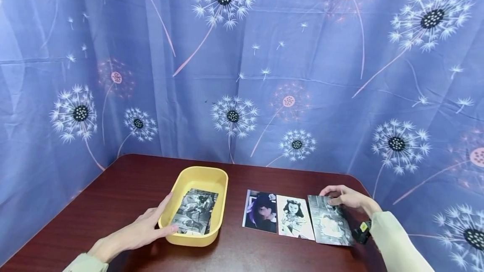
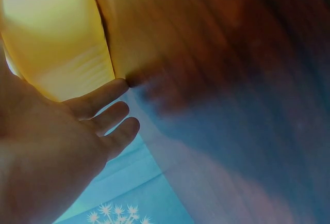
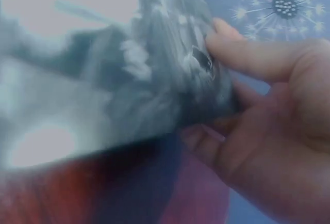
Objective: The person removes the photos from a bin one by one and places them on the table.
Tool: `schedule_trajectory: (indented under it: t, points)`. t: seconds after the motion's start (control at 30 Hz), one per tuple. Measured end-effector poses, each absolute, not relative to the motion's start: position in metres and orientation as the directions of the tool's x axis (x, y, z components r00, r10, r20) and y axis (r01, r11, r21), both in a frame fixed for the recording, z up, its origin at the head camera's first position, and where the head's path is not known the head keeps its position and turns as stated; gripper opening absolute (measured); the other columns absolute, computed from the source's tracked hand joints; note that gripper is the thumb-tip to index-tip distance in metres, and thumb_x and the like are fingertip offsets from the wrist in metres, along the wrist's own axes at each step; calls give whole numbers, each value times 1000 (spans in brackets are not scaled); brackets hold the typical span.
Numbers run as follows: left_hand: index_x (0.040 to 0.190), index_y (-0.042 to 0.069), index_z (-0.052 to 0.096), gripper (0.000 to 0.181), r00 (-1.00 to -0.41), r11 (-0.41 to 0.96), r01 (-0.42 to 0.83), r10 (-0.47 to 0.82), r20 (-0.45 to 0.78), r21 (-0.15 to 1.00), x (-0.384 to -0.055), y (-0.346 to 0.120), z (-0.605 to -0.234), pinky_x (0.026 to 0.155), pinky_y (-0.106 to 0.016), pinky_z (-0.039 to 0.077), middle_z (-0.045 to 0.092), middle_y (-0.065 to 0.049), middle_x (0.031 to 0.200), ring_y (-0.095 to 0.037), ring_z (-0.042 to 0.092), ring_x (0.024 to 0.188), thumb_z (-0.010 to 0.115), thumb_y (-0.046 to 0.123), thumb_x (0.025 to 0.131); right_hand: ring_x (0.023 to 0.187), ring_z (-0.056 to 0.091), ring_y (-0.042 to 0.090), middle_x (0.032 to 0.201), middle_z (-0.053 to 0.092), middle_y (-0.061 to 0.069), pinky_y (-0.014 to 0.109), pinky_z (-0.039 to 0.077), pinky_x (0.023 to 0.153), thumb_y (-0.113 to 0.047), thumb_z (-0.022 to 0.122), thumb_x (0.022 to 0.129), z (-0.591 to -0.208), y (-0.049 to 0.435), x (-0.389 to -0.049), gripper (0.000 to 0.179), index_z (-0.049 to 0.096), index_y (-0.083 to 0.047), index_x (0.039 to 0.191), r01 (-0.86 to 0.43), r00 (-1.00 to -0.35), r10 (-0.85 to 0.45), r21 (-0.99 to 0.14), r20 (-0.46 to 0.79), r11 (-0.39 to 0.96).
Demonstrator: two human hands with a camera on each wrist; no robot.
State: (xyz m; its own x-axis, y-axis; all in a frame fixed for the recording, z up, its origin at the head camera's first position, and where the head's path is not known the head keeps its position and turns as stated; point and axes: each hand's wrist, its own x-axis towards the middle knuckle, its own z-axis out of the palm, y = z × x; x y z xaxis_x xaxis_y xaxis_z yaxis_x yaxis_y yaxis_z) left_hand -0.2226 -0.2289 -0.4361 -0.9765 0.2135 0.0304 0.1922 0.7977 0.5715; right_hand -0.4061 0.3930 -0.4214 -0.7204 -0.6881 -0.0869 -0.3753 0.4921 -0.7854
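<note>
My right hand (image 1: 347, 197) pinches the far edge of a glossy black-and-white photo print (image 1: 330, 223), thumb on its face and fingers beneath, as the right wrist view shows. This print slants beside a black-and-white portrait print (image 1: 295, 217) of a dark-haired figure. Left of that lies a colour print (image 1: 260, 212) with purple tones. My left hand (image 1: 141, 226) rests against the left side of a yellow plastic basin (image 1: 222, 217), its fingers nearly straight along the outer wall and thumb at the near rim. Inside the basin lie black-and-white prints (image 1: 195, 211), overlapping.
Everything stands on a dark reddish-brown table (image 1: 124, 188) with rounded far corners. A blue curtain (image 1: 189, 116) with dandelion patterns hangs behind it and along the left. A black wrist device (image 1: 362, 231) with a yellow patch sits on the right wrist.
</note>
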Motion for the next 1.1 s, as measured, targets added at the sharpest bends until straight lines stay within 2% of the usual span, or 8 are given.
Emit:
schedule_trajectory:
  t: [0.23,0.4,0.53,0.63,0.7,0.8,0.93,1.1]
  points:
    - [156,17,11,97,-977,801,193,213,32,566,-223,-230,-436,90,-59,42,40,-29,142,-43,43,127,66,53,85,77,52,9,92,61,20,24,44,66,7,58,86,-433,379,-405,22,55,17,106,-394,-764,-644,-761,-42,516]
    - [156,18,11,96,-977,807,194,210,36,557,-224,-230,-437,89,-59,42,41,-29,143,-43,45,125,66,53,85,64,43,4,72,54,6,21,39,61,10,65,74,-439,368,-403,23,57,16,95,-398,-835,-550,-701,9,592]
    - [157,20,10,96,-977,810,193,211,32,554,-224,-230,-437,89,-59,42,41,-29,141,-43,45,125,65,53,85,65,40,6,70,49,1,23,35,64,2,74,72,-443,362,-398,21,61,5,88,-392,-893,-448,-572,47,720]
    - [157,21,9,97,-977,810,191,212,26,555,-223,-230,-437,90,-60,42,42,-29,140,-43,45,125,65,54,85,69,42,10,73,53,2,30,33,65,-7,81,69,-441,356,-395,24,62,-5,83,-394,-914,-394,-441,96,806]
    - [157,22,8,97,-978,810,183,209,18,558,-223,-231,-437,90,-59,41,42,-29,140,-43,45,125,64,55,85,71,45,12,77,59,5,32,35,65,-11,82,69,-437,349,-396,25,63,-6,85,-411,-909,-400,-415,117,811]
    - [157,22,8,97,-980,810,173,201,12,560,-223,-232,-436,91,-59,41,41,-28,140,-42,44,126,64,57,85,76,54,15,90,66,15,33,43,65,-11,77,77,-422,329,-403,26,64,1,96,-425,-888,-451,-536,90,729]
    - [157,22,7,98,-981,807,162,194,5,568,-224,-232,-436,91,-60,41,41,-28,141,-42,43,127,63,57,85,81,61,20,108,64,27,35,52,68,-12,67,89,-396,288,-419,33,59,7,115,-379,-827,-562,-762,24,525]
    - [157,23,6,98,-980,804,154,196,-13,574,-224,-230,-436,92,-60,40,40,-28,141,-42,43,128,63,58,85,86,62,22,113,64,21,33,52,70,-12,63,92,-373,228,-435,33,57,1,123,-335,-700,-712,-859,-48,388]
